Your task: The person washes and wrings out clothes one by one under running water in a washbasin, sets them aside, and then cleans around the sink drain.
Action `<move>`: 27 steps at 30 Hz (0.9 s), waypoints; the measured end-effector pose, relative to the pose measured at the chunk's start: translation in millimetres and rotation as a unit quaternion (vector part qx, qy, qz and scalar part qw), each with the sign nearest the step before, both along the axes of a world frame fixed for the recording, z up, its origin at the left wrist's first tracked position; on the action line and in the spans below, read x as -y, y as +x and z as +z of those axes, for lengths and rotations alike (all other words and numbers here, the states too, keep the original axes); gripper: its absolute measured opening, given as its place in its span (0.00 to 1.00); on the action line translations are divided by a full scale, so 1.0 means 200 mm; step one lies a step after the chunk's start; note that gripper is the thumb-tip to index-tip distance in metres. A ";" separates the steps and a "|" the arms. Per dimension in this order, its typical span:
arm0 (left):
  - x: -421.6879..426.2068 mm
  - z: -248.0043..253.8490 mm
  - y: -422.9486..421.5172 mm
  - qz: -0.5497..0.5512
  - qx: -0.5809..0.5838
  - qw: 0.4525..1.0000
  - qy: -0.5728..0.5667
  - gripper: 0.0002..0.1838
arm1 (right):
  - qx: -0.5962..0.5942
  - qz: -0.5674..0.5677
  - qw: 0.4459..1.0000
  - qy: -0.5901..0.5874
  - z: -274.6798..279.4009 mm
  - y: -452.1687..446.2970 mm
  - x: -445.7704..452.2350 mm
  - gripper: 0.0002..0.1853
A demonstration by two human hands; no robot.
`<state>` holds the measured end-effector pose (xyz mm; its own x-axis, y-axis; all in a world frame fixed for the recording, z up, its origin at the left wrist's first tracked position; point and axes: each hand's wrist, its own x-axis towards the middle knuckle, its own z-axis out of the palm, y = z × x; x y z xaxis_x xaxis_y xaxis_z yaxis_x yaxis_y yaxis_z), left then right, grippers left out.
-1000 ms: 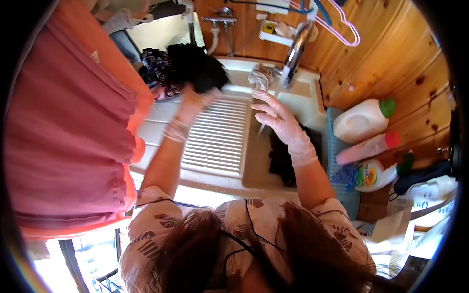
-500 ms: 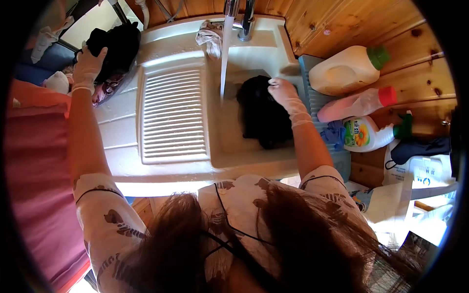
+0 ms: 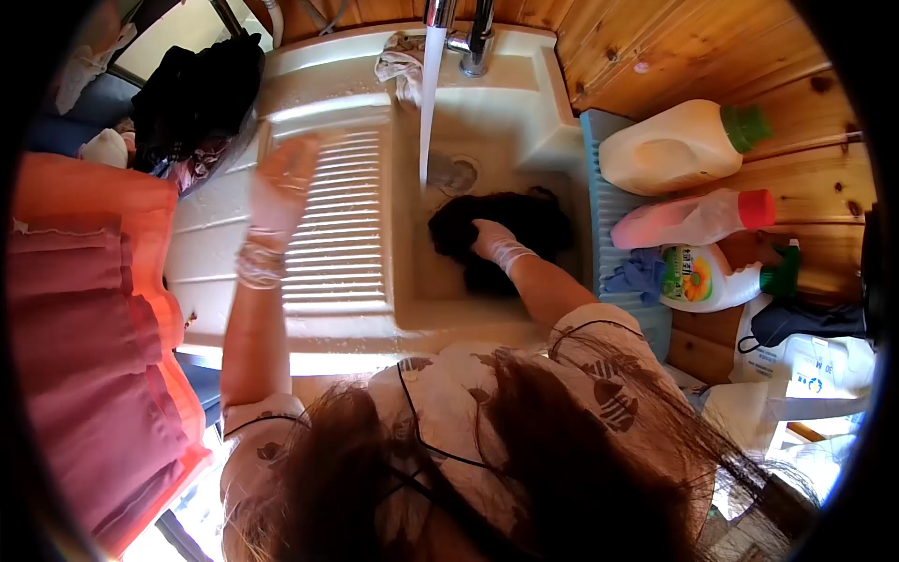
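Observation:
Gloved and partly blurred, my left hand [image 3: 286,187] is over the left edge of the ribbed washboard [image 3: 337,220], its fingers apart and nothing in it. My right hand [image 3: 492,242], also gloved, is closed on the black cloth [image 3: 524,225] in the sink basin [image 3: 440,314]; its fingertips are hidden in the fabric. Water runs from the faucet [image 3: 442,11] into the basin, behind the cloth. A pile of dark clothes [image 3: 197,94] lies at the upper left, away from both hands.
A light rag [image 3: 401,67] lies by the faucet. On the right, a blue ribbed tray [image 3: 602,220] borders a green-capped bottle [image 3: 670,148], a red-capped bottle [image 3: 688,217] and a spray bottle [image 3: 702,278]. Red and orange fabric [image 3: 94,347] hangs at the left.
My left hand has let go of the dark clothes at the upper left and moved right over the washboard. My right hand has moved down and left with the black cloth, uncovering the drain.

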<state>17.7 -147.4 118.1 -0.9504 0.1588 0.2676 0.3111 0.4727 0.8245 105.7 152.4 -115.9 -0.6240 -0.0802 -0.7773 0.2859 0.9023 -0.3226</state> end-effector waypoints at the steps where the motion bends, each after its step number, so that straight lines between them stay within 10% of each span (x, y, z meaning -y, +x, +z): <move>1: -0.04 -0.12 0.03 -0.018 0.134 0.989 0.056 0.16 | 0.019 -0.040 0.999 -0.002 -0.03 0.01 -0.01 0.35; 7: -0.32 -0.33 0.19 -0.139 0.395 0.898 0.136 0.26 | -0.188 -0.008 0.952 -0.243 0.62 -0.11 0.00 0.41; 13: -0.46 -0.31 0.13 -0.314 0.307 0.871 0.221 0.40 | -0.260 -0.070 0.876 -0.401 1.24 -0.24 -0.03 0.16; 17: -0.52 -0.49 -0.03 -0.322 0.297 0.856 0.276 0.42 | -0.203 -0.218 0.752 -0.588 1.42 -0.29 0.00 0.21; 26: -0.71 -0.45 -0.01 -0.279 0.569 0.473 0.612 0.35 | -0.088 -0.343 0.563 -0.747 1.35 -0.29 0.05 0.19; 27: -0.76 -0.56 0.00 -0.302 0.515 0.582 0.552 0.36 | -0.090 -0.344 0.548 -0.757 1.35 -0.29 0.06 0.18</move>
<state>17.2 3.6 5.8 -0.5570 0.8190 -0.1382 -0.7823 -0.4614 0.4185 47.8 140.5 154.9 -0.9670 -0.2459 -0.0661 0.2314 -0.7403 -0.6312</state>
